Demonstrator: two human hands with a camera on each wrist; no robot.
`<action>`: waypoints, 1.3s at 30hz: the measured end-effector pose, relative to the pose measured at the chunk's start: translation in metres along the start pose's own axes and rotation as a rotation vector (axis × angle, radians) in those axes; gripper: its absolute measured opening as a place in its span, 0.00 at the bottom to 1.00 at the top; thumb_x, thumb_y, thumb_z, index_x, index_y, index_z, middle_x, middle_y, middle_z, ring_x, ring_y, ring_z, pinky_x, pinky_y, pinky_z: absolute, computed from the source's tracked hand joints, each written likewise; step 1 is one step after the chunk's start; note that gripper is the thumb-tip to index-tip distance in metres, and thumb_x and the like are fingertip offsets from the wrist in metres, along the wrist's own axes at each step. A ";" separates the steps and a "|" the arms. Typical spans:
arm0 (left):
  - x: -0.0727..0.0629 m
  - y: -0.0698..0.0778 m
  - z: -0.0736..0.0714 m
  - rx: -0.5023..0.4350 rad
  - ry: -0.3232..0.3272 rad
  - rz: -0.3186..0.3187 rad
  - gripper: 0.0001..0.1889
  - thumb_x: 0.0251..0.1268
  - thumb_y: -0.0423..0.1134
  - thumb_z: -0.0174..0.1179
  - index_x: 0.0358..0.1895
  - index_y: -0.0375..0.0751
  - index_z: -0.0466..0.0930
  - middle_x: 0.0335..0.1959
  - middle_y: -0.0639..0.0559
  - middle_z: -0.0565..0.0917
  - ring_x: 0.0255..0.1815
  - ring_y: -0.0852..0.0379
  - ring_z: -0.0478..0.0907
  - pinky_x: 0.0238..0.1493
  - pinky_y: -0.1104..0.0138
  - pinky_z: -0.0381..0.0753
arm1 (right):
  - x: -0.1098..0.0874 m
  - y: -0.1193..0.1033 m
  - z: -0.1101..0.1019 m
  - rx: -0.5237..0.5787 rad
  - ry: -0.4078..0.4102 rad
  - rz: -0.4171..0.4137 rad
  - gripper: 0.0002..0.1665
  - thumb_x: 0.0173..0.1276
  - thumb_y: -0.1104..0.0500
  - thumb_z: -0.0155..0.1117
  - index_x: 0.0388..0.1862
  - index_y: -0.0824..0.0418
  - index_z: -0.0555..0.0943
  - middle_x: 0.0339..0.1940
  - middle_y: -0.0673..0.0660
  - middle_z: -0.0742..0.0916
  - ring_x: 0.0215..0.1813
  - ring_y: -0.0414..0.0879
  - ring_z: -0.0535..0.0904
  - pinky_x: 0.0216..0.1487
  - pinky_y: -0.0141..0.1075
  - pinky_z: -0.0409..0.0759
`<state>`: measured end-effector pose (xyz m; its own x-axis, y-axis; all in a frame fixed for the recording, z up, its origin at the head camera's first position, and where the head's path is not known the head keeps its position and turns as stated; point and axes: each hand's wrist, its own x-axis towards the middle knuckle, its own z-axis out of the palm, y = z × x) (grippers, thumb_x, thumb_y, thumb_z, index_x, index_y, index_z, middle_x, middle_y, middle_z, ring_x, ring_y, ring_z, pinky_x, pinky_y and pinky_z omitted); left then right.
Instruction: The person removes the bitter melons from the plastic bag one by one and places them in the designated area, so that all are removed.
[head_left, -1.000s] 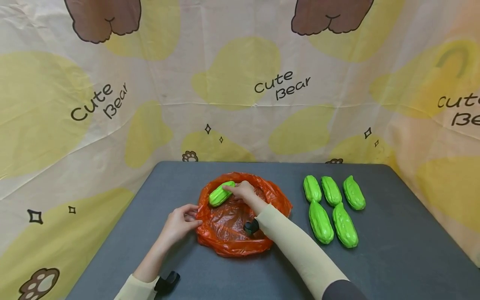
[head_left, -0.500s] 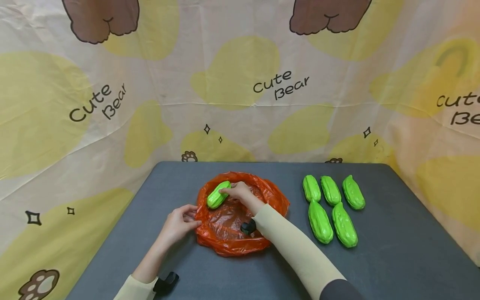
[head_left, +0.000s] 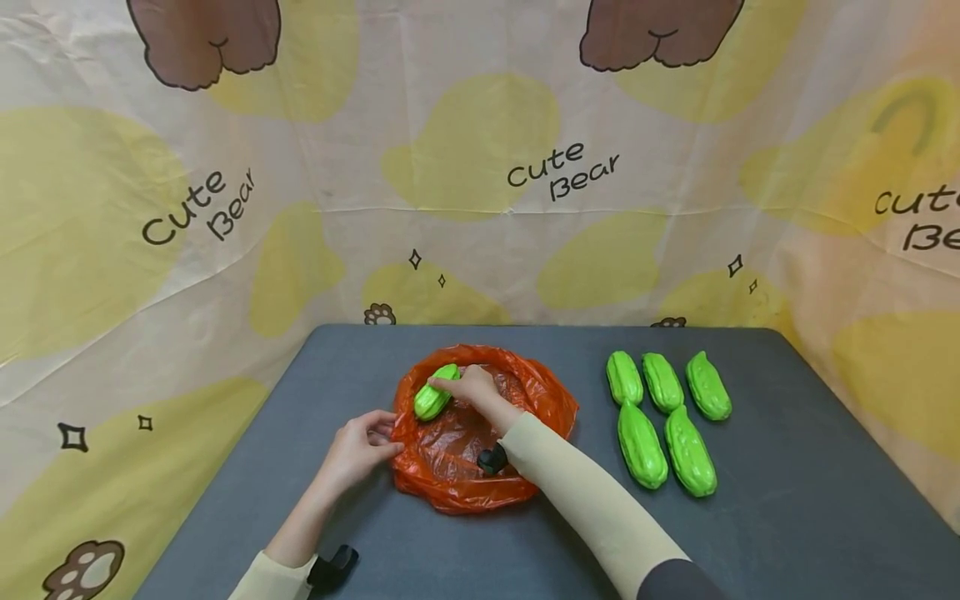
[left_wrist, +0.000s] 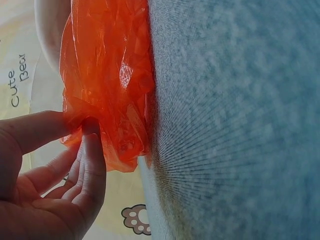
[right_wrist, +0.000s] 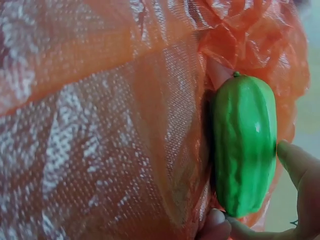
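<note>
An orange-red plastic bag [head_left: 487, 497] stands on the table with its mouth spread wide. Its left rim is pinched between the thumb and index finger of my left hand [head_left: 358, 447]; the left wrist view shows this pinch on the bag [left_wrist: 112, 65] close up. My right hand [head_left: 476, 388] reaches into the bag's mouth and grips a glossy green ridged gourd [head_left: 431, 403] near its left inner wall. In the right wrist view the thumb presses one side of the gourd [right_wrist: 246, 145], and fingertips show at its lower end. The other fingers are mostly hidden.
Several similar green gourds [head_left: 642, 446] lie in two rows on the grey table [head_left: 795, 500], right of the bag. A printed curtain [head_left: 480, 250] hangs behind the table and along both sides.
My right hand has moved slightly left with the gourd, which now points more steeply toward the back. The left hand stays on the bag's rim.
</note>
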<state>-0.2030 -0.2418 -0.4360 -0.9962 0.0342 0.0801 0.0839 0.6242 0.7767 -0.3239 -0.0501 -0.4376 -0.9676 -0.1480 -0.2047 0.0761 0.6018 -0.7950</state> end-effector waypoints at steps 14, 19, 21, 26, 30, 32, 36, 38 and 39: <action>0.001 -0.001 0.000 -0.006 -0.003 -0.003 0.21 0.52 0.32 0.68 0.52 0.34 0.78 0.37 0.46 0.83 0.33 0.58 0.81 0.31 0.70 0.78 | -0.003 -0.003 0.002 0.133 -0.028 -0.017 0.19 0.56 0.45 0.70 0.28 0.60 0.80 0.23 0.52 0.78 0.27 0.45 0.70 0.29 0.36 0.69; 0.000 -0.001 -0.001 -0.002 -0.001 -0.008 0.21 0.52 0.32 0.68 0.52 0.34 0.78 0.38 0.46 0.83 0.33 0.58 0.81 0.31 0.70 0.78 | -0.005 -0.004 0.004 0.138 -0.017 -0.033 0.19 0.55 0.46 0.72 0.32 0.61 0.82 0.25 0.52 0.80 0.26 0.43 0.71 0.32 0.37 0.74; -0.001 -0.001 -0.001 -0.001 0.000 -0.008 0.21 0.53 0.33 0.68 0.52 0.34 0.78 0.38 0.46 0.83 0.33 0.58 0.81 0.31 0.70 0.78 | -0.006 -0.004 0.005 0.149 -0.017 -0.049 0.21 0.55 0.47 0.72 0.36 0.62 0.83 0.29 0.54 0.82 0.28 0.43 0.74 0.34 0.37 0.78; -0.002 -0.002 -0.002 -0.004 -0.001 -0.003 0.21 0.53 0.33 0.68 0.52 0.34 0.78 0.38 0.46 0.83 0.33 0.58 0.81 0.31 0.70 0.78 | -0.007 -0.004 0.008 0.214 -0.027 -0.063 0.24 0.56 0.50 0.72 0.46 0.64 0.80 0.40 0.58 0.83 0.36 0.45 0.81 0.40 0.39 0.82; -0.002 -0.002 -0.002 -0.014 0.000 -0.004 0.21 0.53 0.32 0.68 0.52 0.34 0.78 0.37 0.45 0.83 0.32 0.58 0.81 0.30 0.70 0.78 | -0.009 -0.005 0.008 0.263 -0.042 -0.055 0.27 0.57 0.53 0.72 0.52 0.66 0.77 0.44 0.61 0.82 0.41 0.49 0.83 0.41 0.40 0.83; -0.002 -0.002 -0.002 -0.017 0.000 -0.006 0.21 0.53 0.32 0.68 0.52 0.35 0.78 0.37 0.46 0.83 0.32 0.58 0.81 0.30 0.70 0.78 | -0.009 -0.005 0.007 0.290 -0.055 -0.050 0.29 0.58 0.55 0.71 0.54 0.67 0.76 0.46 0.62 0.82 0.42 0.51 0.83 0.41 0.41 0.83; -0.002 -0.002 -0.003 -0.015 0.005 -0.006 0.21 0.53 0.32 0.68 0.52 0.35 0.79 0.37 0.46 0.83 0.33 0.58 0.81 0.31 0.70 0.78 | -0.010 -0.005 0.003 0.354 -0.080 -0.035 0.32 0.59 0.57 0.70 0.59 0.68 0.72 0.50 0.64 0.80 0.47 0.55 0.83 0.44 0.44 0.83; -0.002 -0.001 -0.003 -0.012 0.009 -0.002 0.21 0.52 0.32 0.68 0.52 0.34 0.79 0.37 0.46 0.83 0.33 0.58 0.81 0.31 0.70 0.78 | -0.011 -0.005 0.001 0.387 -0.086 -0.024 0.34 0.59 0.58 0.70 0.62 0.68 0.69 0.53 0.65 0.79 0.49 0.57 0.82 0.45 0.46 0.82; -0.002 -0.001 -0.003 -0.010 0.011 0.001 0.21 0.52 0.32 0.68 0.52 0.34 0.79 0.37 0.46 0.83 0.33 0.58 0.81 0.31 0.70 0.78 | -0.011 -0.005 0.000 0.402 -0.086 -0.021 0.35 0.60 0.58 0.69 0.62 0.68 0.68 0.54 0.66 0.78 0.51 0.57 0.81 0.46 0.46 0.82</action>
<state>-0.2009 -0.2449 -0.4354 -0.9958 0.0257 0.0877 0.0849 0.6162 0.7830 -0.3138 -0.0520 -0.4313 -0.9474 -0.2326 -0.2197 0.1612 0.2462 -0.9557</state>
